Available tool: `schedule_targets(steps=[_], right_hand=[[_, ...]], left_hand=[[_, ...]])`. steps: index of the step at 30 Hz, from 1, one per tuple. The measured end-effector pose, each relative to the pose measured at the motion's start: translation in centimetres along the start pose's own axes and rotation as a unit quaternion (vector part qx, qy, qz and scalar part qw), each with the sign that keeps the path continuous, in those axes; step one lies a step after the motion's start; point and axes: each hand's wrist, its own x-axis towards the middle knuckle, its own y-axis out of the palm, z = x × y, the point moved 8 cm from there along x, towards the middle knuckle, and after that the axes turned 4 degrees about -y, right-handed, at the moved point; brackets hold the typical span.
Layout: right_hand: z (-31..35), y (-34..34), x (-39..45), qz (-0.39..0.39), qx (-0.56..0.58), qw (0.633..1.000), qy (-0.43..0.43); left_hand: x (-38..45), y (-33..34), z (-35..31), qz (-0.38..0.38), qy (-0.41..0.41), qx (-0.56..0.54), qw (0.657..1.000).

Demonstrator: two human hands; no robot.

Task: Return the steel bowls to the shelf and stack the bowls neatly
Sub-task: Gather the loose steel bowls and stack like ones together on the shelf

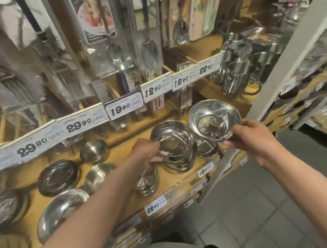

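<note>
A: Shop aisle w/ grey floor tiles (261, 204). Wooden shelf (122, 152) at waist height, price tags (79, 125) along the rail above it, packed spoons (149, 47) hanging higher up.

B: Where are the bowls?

A: Right hand (254, 138) pinches the near rim of a steel bowl (214, 120), held tilted in the air, above the small stack (207, 148) at the shelf's right end. Thumb on top of the rim, fingers underneath.

B: And the left?

A: Left hand (147, 150) has fingers curled on the left rim of the top bowl of the big stack (176, 148), middle of the shelf. That stack sits just beside the small one.

B: Anything else on the shelf?

A: Another short stack (147, 181) near the front edge, partly hidden by the left wrist. Further left, loose bowls (94, 151) in two rows, some deep, some shallow & wide like the flat dish (58, 176). Steel mugs (240, 74) on the shelf above, at right.

B: Are the stacks straight?

A: Big one leans a bit; frame's blurry, can't count the bowls.
</note>
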Motion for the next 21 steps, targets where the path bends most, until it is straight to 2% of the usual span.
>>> schedule_targets(steps=[10, 21], right_hand=[[-0.1, 0.8, 3.5, 0.064, -0.007, 0.998, 0.024], [-0.9, 0.5, 3.5, 0.129, -0.038, 0.991, 0.020]], left_hand=[[1.6, 4.6, 1.3, -0.042, -0.040, -0.036, 0.998], [0.4, 5.6, 2.4, -0.109, -0.048, -0.050, 0.992]])
